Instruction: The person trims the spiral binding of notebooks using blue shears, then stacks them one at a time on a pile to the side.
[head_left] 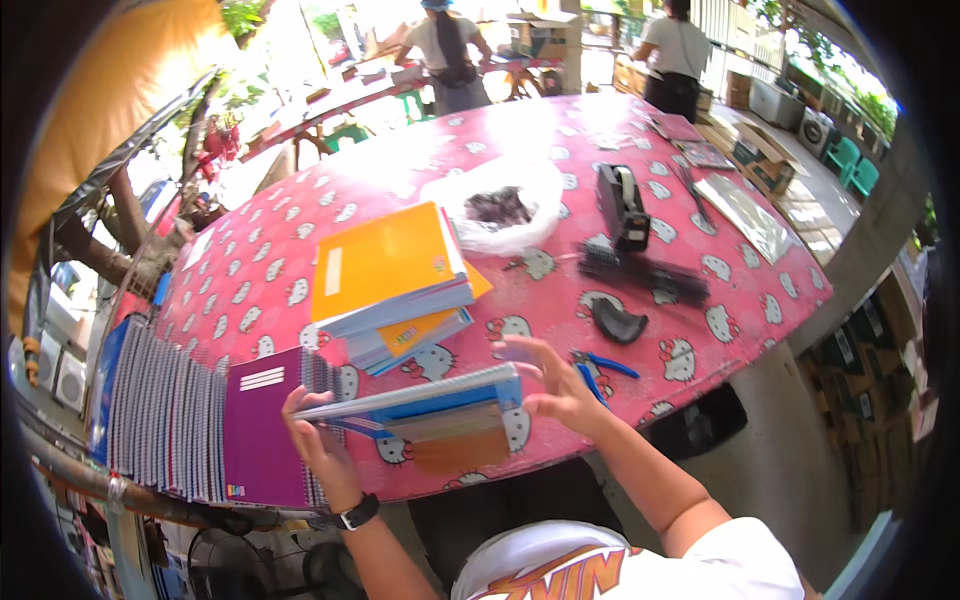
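Observation:
My left hand (318, 440) grips the left end of a small stack of blue notebooks (415, 400), held level just above the near edge of the table. My right hand (558, 388) presses flat against the stack's right end, fingers spread. Under the stack a brown notebook cover (455, 440) shows. Beyond it lies a pile of notebooks with an orange one on top (385, 262). At my left a purple spiral notebook (262, 425) tops a long fanned row of spiral notebooks (160, 410).
The table carries a pink cartoon-cat cloth (700, 270). On it are a white plastic bag with dark contents (498, 210), a black tape dispenser (622, 205), black combs or binders (645, 275), blue-handled pliers (598, 368). Two people stand at far tables (450, 50).

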